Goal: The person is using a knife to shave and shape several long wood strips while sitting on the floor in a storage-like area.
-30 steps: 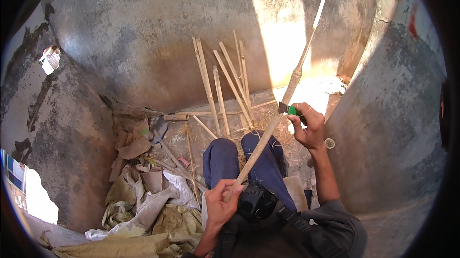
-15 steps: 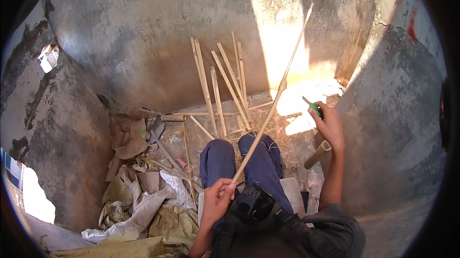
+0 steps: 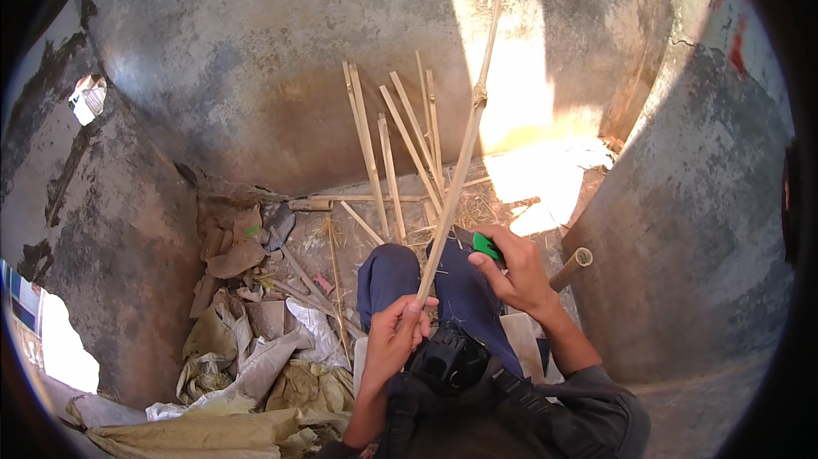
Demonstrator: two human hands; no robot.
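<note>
A bamboo strip (image 3: pixel 463 161) was gripped by the left hand (image 3: pixel 397 335), a green-handled knife (image 3: pixel 486 246) held at the strip's edge by the right hand (image 3: pixel 518 276), well off the wall (image 3: pixel 690 229).

Leaning bamboo strips (image 3: pixel 370 152) block ahead; sacks (image 3: pixel 264 370) crowd left, bamboo tube (image 3: pixel 573 268) right. Room over sunlit floor (image 3: pixel 535 186), right of held bamboo stick (image 3: pixel 462 161).

matt wooden stick (image 3: pixel 463 161) in left hand (image 3: pixel 395 333), smooth green plastic-looking handle (image 3: pixel 486 246) in right hand (image 3: pixel 521 278), rough matt wall (image 3: pixel 281 59) beyond both hands
</note>
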